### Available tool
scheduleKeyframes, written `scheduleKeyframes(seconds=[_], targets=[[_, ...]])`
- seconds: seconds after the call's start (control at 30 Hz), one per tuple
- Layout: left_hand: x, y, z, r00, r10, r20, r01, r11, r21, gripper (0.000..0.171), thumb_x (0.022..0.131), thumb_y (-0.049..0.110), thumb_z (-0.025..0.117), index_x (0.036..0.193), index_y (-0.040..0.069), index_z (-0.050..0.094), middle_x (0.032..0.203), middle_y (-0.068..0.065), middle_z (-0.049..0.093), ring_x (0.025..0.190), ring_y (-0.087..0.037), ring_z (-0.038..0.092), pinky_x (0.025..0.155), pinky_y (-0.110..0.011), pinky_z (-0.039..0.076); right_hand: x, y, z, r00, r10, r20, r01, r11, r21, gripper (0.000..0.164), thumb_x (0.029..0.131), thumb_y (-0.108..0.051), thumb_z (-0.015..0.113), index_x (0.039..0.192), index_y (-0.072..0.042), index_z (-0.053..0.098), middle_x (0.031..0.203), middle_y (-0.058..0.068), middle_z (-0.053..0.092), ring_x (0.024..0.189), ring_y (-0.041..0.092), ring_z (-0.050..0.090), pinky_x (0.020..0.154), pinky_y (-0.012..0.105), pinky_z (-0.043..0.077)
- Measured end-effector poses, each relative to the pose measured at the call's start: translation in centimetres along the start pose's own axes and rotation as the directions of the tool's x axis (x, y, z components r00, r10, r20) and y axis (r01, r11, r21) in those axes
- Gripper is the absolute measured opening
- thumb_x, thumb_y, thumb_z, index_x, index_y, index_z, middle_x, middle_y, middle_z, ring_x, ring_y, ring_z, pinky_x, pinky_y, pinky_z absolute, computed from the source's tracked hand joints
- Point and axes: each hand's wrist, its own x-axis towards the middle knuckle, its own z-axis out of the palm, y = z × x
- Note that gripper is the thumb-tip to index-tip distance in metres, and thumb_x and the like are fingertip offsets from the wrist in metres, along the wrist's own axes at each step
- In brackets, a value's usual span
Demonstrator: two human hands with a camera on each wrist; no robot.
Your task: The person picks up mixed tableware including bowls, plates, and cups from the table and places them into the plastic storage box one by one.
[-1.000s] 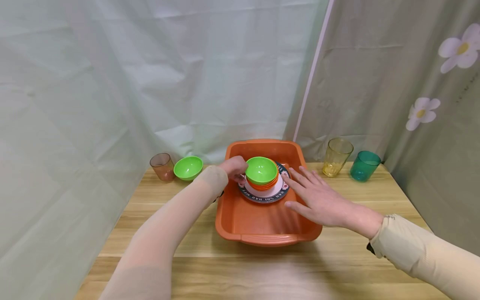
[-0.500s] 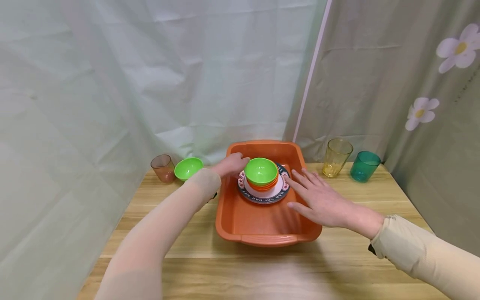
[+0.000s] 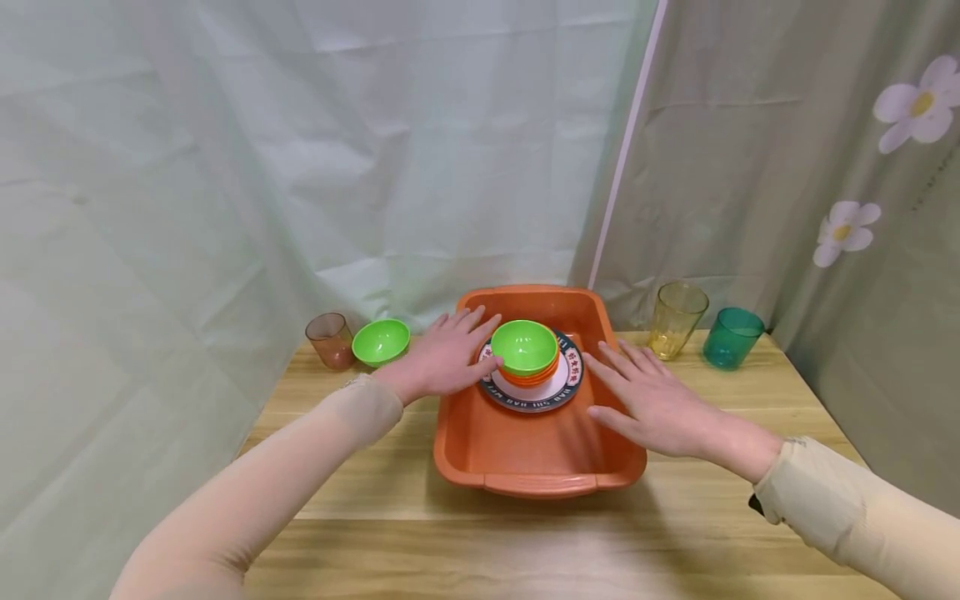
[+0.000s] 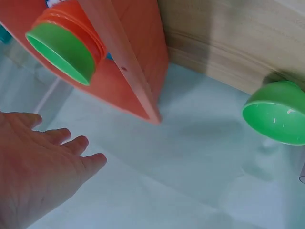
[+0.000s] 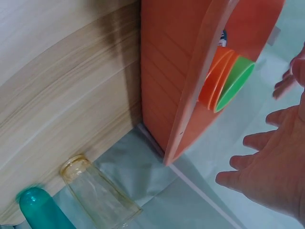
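A green bowl (image 3: 524,347) sits on top of several nested orange bowls (image 3: 531,380). The stack stands on a plate (image 3: 536,406) with a dark lettered rim, inside an orange basin (image 3: 540,450). My left hand (image 3: 442,354) is spread over the basin's left rim, thumb tip close beside the green bowl and nothing in its grasp. Over the right rim my right hand (image 3: 660,400) is spread flat, fingertips near the plate's right side, also holding nothing. Both wrist views show the hands with fingers extended, apart from the bowls.
Left of the basin, a second green bowl (image 3: 382,342) and a brownish tumbler (image 3: 331,342) stand at the table's back. On the right are a yellow glass (image 3: 677,320) and a teal tumbler (image 3: 732,338). Curtains (image 3: 480,167) hang close behind the wooden table (image 3: 480,550).
My left hand has come away from the bowl stack and drawn left and toward me, its fingers spreading out. The right hand has barely moved. The stack stays in place.
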Motion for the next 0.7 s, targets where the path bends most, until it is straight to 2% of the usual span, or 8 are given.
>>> scheduleKeyframes(seconds=[0.23,0.37,0.53,0.7], targets=[[-3.8,1.7,0.2,0.999,0.052,-0.005,-0.052,0.999,-0.005,0.079,0.102,0.068,0.037,0.165,0.024,0.02,0.171,-0.007,0.011,0.156,-0.031,0.008,0.124,-0.055,0.004,-0.4,0.2,0.1,1.0,-0.011,-0.023,0.01,0.999,-0.037,0.085,0.1,-0.072,0.039,0.164,-0.018,0.025,0.17,0.012,0.017,0.155,0.04,0.005,0.121,0.063,0.007],[-5.5,2.6,0.4,0.998,0.066,-0.006,-0.066,0.998,-0.017,0.081,0.101,0.072,0.031,0.166,0.024,0.018,0.171,-0.004,0.007,0.157,-0.028,0.003,0.124,-0.053,-0.001,-0.6,0.2,0.4,0.999,-0.022,-0.025,0.021,0.997,-0.074,0.086,0.099,-0.073,0.037,0.164,-0.019,0.025,0.17,0.011,0.018,0.155,0.04,0.005,0.121,0.062,0.008],[-7.0,3.1,0.9,0.996,0.081,-0.037,-0.082,0.996,-0.023,0.08,0.102,0.068,0.036,0.165,0.023,0.019,0.171,-0.003,0.004,0.157,-0.028,0.004,0.124,-0.054,0.001,-0.9,0.2,0.6,0.998,-0.04,-0.046,0.036,0.995,-0.093,0.082,0.1,-0.067,0.045,0.164,-0.018,0.028,0.169,0.011,0.02,0.155,0.04,0.005,0.121,0.063,0.009],[-7.6,3.2,1.5,0.995,0.088,-0.043,-0.088,0.996,-0.01,0.08,0.102,0.068,0.037,0.165,0.021,0.021,0.171,-0.003,0.003,0.156,-0.03,0.008,0.123,-0.057,0.007,-1.2,0.1,0.8,0.997,-0.051,-0.066,0.045,0.994,-0.095,0.08,0.101,-0.061,0.053,0.163,-0.017,0.029,0.169,0.012,0.021,0.155,0.04,0.006,0.12,0.063,0.01]])
